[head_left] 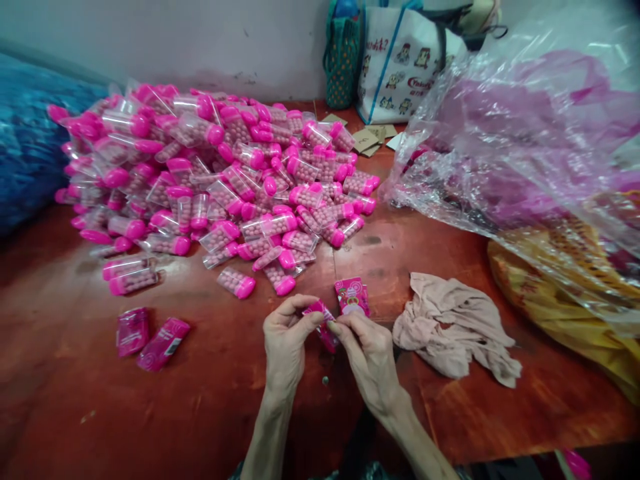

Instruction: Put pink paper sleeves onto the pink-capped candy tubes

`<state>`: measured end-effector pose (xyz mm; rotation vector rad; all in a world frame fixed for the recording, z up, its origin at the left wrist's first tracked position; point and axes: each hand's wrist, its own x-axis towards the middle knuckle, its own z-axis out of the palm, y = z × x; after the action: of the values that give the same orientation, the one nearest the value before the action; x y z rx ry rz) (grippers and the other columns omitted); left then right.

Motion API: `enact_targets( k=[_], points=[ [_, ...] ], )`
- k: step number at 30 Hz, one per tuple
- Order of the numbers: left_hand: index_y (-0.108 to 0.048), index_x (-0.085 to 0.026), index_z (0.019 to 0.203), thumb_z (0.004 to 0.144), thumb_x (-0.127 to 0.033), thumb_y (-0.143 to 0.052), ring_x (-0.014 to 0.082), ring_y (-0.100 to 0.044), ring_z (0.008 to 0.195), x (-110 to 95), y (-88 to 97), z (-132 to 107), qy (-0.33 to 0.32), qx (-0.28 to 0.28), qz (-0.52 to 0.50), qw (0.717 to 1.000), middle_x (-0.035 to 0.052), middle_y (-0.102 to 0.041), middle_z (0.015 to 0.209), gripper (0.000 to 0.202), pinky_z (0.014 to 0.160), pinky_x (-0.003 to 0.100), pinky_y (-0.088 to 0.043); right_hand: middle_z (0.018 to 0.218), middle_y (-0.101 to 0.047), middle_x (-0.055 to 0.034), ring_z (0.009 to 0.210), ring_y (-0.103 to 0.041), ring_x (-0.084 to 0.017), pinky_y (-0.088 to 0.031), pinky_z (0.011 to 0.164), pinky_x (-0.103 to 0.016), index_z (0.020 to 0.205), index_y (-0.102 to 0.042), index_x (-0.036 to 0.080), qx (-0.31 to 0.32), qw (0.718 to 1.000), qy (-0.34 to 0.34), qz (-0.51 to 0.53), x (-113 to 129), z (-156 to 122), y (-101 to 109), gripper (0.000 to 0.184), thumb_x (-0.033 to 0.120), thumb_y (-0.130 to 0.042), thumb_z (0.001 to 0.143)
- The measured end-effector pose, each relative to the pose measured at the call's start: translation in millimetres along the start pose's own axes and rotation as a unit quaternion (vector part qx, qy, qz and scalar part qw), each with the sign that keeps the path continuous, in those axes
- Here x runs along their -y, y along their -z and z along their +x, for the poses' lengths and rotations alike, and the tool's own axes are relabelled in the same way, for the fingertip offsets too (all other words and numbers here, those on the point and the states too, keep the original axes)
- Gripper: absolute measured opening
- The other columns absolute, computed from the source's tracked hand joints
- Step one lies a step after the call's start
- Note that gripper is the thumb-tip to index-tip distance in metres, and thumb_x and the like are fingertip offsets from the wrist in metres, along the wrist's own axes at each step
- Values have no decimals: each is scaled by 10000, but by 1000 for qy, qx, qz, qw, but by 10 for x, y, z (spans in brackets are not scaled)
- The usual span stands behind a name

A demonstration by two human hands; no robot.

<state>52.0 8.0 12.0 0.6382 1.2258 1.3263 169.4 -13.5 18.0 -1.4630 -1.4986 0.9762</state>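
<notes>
Between my two hands, low over the front of the table, is a small pink printed packet (326,339). My left hand (289,333) pinches its upper left edge between thumb and fingers. The thumb and fingers of my right hand (367,343) grip its right side. Just behind my right hand lie more pink packets (351,293), partly covered by the fingers. Two wrapped pink packets (163,343) rest on the table to the left. Beyond my hands spreads a large heap of clear bottles with pink caps (240,173), filled with small pinkish balls.
A crumpled beige cloth (450,327) lies right of my hands on the red-brown table (225,413). Clear and purple plastic sheeting (500,147) and a yellow bag (555,300) fill the right side. A blue bag (40,140) stands left; a white tote (400,67) stands behind.
</notes>
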Motion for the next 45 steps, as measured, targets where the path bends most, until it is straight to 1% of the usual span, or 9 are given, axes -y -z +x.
enact_targets(
  k=[4, 7, 13, 17, 22, 29, 35, 40, 45],
  points=[
    [-674, -140, 704, 619, -111, -691, 126, -594, 695, -64, 117, -68, 21, 36, -9, 999, 30, -669, 737, 92, 666, 223, -472, 638, -544, 13, 577, -495, -107, -355, 551, -220, 733, -584, 175, 49, 999, 15, -11, 78, 41, -35, 219, 222, -435, 886],
    [-671, -131, 651, 606, -137, -705, 93, -585, 609, -98, 261, -56, 24, -44, -64, 997, 14, -665, 644, 56, 625, 190, -471, 658, -549, 9, 600, -503, -114, -360, 573, -227, 743, -581, 181, 80, 995, 35, -47, 149, 161, -87, 231, 246, -420, 895],
    [-657, -131, 645, 508, -140, -758, 96, -601, 596, -191, 471, 91, 15, -184, -151, 971, 8, -673, 629, 171, 606, 195, -481, 964, -536, -90, 912, -465, -226, -395, 788, -341, 1080, -521, 182, 28, 961, 117, -249, 204, 687, -360, 244, 171, -429, 854],
    [-646, -128, 628, 513, -140, -751, 78, -583, 562, -276, 465, 139, 5, -209, -173, 962, -11, -654, 605, 156, 567, 176, -466, 1003, -489, -127, 931, -417, -257, -364, 847, -426, 1121, -491, 148, 22, 931, 129, -341, 153, 882, -556, 363, 70, -415, 775],
    [-650, -123, 636, 523, -122, -746, 56, -558, 524, -310, 431, 147, -18, -204, -191, 960, -29, -634, 572, 148, 531, 154, -450, 1057, -475, -135, 981, -394, -265, -339, 882, -458, 1047, -504, 154, 15, 932, 123, -340, 100, 810, -574, 370, 16, -385, 725],
    [-652, -129, 640, 570, -138, -726, 56, -558, 542, -241, 404, 141, -22, -208, -205, 956, -26, -645, 602, 102, 537, 158, -446, 1058, -507, -125, 1024, -405, -250, -314, 925, -463, 1075, -472, 133, 75, 944, 178, -269, 82, 782, -387, 344, 40, -341, 772],
    [-652, -144, 661, 615, -139, -698, 52, -559, 577, -208, 388, 155, -53, -215, -195, 955, -41, -640, 626, 66, 595, 163, -434, 789, -554, -31, 721, -518, -165, -446, 711, -313, 986, -499, 176, 73, 996, 32, -41, 107, 518, -191, 174, 190, -358, 886],
    [-643, -148, 644, 630, -141, -695, 42, -552, 587, -187, 306, 139, -102, -231, -165, 953, -52, -633, 616, 55, 619, 153, -413, 794, -543, -6, 724, -551, -126, -496, 666, -249, 906, -507, 190, 166, 960, -101, 200, 218, 200, -47, 173, 325, -401, 887],
    [-650, -150, 682, 644, -132, -686, 56, -562, 611, -159, 198, 89, -114, -222, -150, 957, -42, -645, 635, 56, 653, 177, -419, 816, -547, -11, 704, -542, -111, -498, 655, -235, 941, -538, 182, 183, 941, -124, 255, 277, 123, -82, 203, 336, -423, 877]
  ],
)
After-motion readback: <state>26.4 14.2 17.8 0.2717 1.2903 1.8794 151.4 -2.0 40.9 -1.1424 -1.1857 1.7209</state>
